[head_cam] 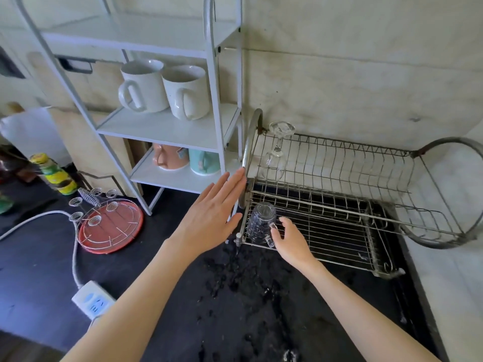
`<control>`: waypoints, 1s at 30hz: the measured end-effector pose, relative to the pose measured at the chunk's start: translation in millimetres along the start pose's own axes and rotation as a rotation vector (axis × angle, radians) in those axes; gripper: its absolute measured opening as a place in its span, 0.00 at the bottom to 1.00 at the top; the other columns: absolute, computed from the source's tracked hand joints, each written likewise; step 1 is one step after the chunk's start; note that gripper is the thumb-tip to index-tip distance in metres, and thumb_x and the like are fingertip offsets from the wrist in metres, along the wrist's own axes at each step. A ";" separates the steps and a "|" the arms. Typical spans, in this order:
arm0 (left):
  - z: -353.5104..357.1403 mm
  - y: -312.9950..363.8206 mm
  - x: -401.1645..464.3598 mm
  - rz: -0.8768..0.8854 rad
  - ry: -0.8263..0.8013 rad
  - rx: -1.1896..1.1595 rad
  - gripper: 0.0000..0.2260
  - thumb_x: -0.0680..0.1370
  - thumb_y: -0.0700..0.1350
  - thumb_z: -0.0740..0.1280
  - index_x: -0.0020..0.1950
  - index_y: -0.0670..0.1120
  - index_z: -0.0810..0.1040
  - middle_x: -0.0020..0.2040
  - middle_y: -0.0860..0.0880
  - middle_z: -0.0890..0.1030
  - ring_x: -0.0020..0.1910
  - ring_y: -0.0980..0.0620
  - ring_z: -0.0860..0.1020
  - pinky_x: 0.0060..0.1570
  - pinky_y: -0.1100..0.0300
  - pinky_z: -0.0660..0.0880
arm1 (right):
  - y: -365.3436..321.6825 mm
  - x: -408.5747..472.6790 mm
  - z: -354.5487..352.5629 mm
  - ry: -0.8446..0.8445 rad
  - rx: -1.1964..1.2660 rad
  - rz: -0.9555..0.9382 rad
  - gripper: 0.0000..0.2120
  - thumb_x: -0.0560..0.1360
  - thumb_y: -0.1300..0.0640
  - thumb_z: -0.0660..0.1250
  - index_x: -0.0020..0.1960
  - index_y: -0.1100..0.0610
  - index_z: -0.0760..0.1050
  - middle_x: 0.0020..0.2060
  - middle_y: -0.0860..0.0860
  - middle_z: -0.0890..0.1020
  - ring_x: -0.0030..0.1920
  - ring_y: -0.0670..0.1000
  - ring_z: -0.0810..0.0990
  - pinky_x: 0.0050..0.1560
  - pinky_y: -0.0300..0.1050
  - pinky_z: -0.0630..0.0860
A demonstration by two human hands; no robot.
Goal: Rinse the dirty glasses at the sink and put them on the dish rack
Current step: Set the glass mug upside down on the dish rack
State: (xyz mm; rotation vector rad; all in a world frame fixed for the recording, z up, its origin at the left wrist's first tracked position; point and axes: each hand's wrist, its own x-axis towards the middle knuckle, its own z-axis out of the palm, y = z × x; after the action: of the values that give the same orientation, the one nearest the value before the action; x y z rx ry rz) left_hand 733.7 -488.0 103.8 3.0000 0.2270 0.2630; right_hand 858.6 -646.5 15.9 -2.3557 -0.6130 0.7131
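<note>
At the left end of the dish rack (pixel 326 205), I read the scene from left to right. My left hand (pixel 209 218) hovers flat beside the rack's curved end frame, fingers straight and slightly spread, holding nothing; its fingertips lie close against the frame, though I cannot tell whether they touch it. Just to its right, the glass mug (pixel 261 223) stands mouth-down on the lower wire shelf, in the near left corner. Its long axis runs close to upright, leaning a little toward the back wall in this wide view, with the base uppermost and the rim on the wires. The handle points to the right and toward me. My right hand (pixel 290 244) meets it there: the fingers are curled about the handle, thumb nearest the mug's wall, in what looks like a light hold. The mug therefore lies to the left of those fingers and beyond them, and the right hand is plainly the nearer of the two. I judge that letting go calls only for drawing the fingers back to the right, along the handle's own direction. On the upper shelf, behind, a wine glass (pixel 277 152) hangs stem-up, well apart from both hands.
</note>
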 end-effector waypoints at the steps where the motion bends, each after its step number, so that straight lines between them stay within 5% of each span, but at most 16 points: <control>1: -2.1 2.7 -3.9 -0.019 -0.001 -0.005 0.30 0.80 0.50 0.57 0.76 0.50 0.42 0.76 0.54 0.40 0.75 0.53 0.41 0.74 0.56 0.45 | -1.7 -6.7 -0.6 0.014 -0.081 -0.050 0.25 0.81 0.49 0.55 0.75 0.57 0.55 0.73 0.54 0.63 0.71 0.52 0.65 0.68 0.45 0.63; 5: 5.0 8.4 -41.2 -0.131 -0.062 -0.041 0.26 0.81 0.55 0.51 0.76 0.52 0.47 0.77 0.53 0.46 0.76 0.50 0.43 0.74 0.51 0.44 | -12.6 -43.3 3.6 0.030 -0.278 -0.205 0.27 0.81 0.48 0.55 0.76 0.55 0.54 0.74 0.51 0.60 0.73 0.51 0.60 0.73 0.45 0.59; 9: 30.7 6.9 -112.3 -0.229 -0.138 -0.082 0.32 0.74 0.62 0.40 0.76 0.52 0.52 0.77 0.51 0.51 0.76 0.48 0.46 0.72 0.52 0.45 | -33.2 -87.7 24.2 0.048 -0.344 -0.306 0.27 0.80 0.46 0.55 0.76 0.53 0.52 0.75 0.51 0.58 0.74 0.50 0.57 0.73 0.46 0.57; 15: 42.6 -10.0 -235.2 -0.399 -0.130 -0.005 0.24 0.76 0.57 0.53 0.68 0.49 0.70 0.68 0.49 0.72 0.66 0.45 0.72 0.62 0.52 0.63 | -73.8 -153.4 87.0 0.005 -0.390 -0.431 0.27 0.80 0.46 0.53 0.76 0.50 0.51 0.76 0.48 0.55 0.75 0.47 0.52 0.74 0.46 0.49; 26: -9.1 -90.7 -483.5 -0.724 -0.123 -0.024 0.25 0.77 0.60 0.50 0.69 0.49 0.67 0.67 0.46 0.74 0.65 0.42 0.72 0.58 0.44 0.72 | -193.7 -267.0 272.4 -0.180 -0.420 -0.759 0.31 0.76 0.39 0.51 0.74 0.54 0.60 0.73 0.49 0.63 0.73 0.51 0.61 0.73 0.51 0.53; 30: -41.9 -133.7 -543.7 -0.855 -0.030 -0.048 0.31 0.78 0.64 0.43 0.70 0.47 0.68 0.69 0.45 0.70 0.69 0.40 0.67 0.64 0.42 0.63 | -253.4 -276.7 324.5 -0.241 -0.401 -0.856 0.29 0.78 0.40 0.52 0.75 0.52 0.57 0.75 0.49 0.58 0.75 0.49 0.54 0.75 0.49 0.50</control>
State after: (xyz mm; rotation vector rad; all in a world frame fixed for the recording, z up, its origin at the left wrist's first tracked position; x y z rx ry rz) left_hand 178.3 -438.9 38.1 2.5509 1.3955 0.1212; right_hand 389.1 -491.2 54.6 -2.0239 -1.8534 0.4892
